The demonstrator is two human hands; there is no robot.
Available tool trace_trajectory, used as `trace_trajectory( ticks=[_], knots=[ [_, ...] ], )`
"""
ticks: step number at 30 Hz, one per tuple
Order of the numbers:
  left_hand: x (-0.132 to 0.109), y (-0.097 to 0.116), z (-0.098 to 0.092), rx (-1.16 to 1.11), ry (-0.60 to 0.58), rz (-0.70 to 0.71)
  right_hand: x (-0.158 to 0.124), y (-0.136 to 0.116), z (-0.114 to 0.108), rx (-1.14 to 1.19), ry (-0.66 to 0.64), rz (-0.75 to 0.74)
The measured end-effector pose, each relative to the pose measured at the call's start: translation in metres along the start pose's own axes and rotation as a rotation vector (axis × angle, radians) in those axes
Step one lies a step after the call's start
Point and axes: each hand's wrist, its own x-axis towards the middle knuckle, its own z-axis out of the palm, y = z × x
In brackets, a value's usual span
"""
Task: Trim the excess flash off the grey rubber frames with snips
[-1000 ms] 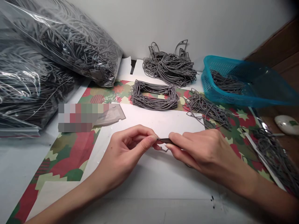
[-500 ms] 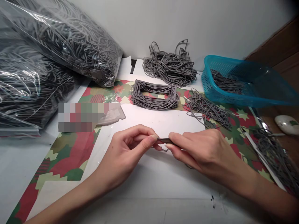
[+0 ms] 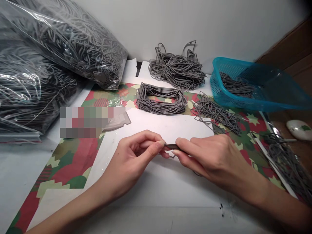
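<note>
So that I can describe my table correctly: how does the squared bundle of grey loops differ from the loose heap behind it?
The squared bundle forms a neat rectangular ring with an open centre, while the loose heap is a tangled, rounded mound. The bundle's strands run mostly in line; the heap's cross at random. The bundle lies on patterned paper, the heap nearer the wall. Both are grey looped cord.

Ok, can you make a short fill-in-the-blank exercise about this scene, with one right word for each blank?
The basket holding gray loops is ____.
The left hand and right hand pinch one dark strip ____ them.
Two clear plastic bags lie at the ____ of the view.
The gray bundle nearest the hands has a ____ shape.

blue; between; left; rectangular
</note>
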Motion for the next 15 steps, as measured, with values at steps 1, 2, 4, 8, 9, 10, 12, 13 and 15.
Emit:
trace_trajectory(
  ticks=[1,2,4,8,9,10,12,13,15],
  knots=[
    [0.0,0.0001,-0.0003,0.005,-0.001,-0.001,0.0002,0.0,0.0003,0.002,0.001,0.0],
    [0.0,0.0004,-0.0006,0.009,-0.002,-0.002,0.0004,0.0001,0.0005,0.004,0.003,-0.002],
    [0.0001,0.0008,-0.001,0.009,-0.001,-0.008,0.0009,0.0002,0.0006,0.006,0.006,-0.006],
    [0.0003,0.0008,-0.0004,-0.017,-0.001,-0.03,0.0009,0.0,-0.0002,0.012,0.007,-0.008],
    [0.0002,0.0006,-0.0002,-0.024,-0.006,-0.034,0.0007,-0.0001,-0.0005,0.013,0.005,-0.007],
    [0.0002,0.0003,0.0,-0.03,-0.008,-0.033,0.0005,-0.0002,-0.0008,0.014,0.005,-0.006],
    [-0.0001,-0.0003,0.0001,-0.044,-0.008,-0.036,0.0001,-0.0005,-0.0011,0.015,0.003,-0.004],
    [-0.0002,-0.0007,0.0,-0.053,-0.006,-0.037,-0.0001,-0.0007,-0.0011,0.015,0.003,-0.003],
    [-0.0002,-0.0015,-0.0002,-0.068,-0.002,-0.042,-0.0001,-0.0009,-0.001,0.013,0.004,-0.001]
  ],
)
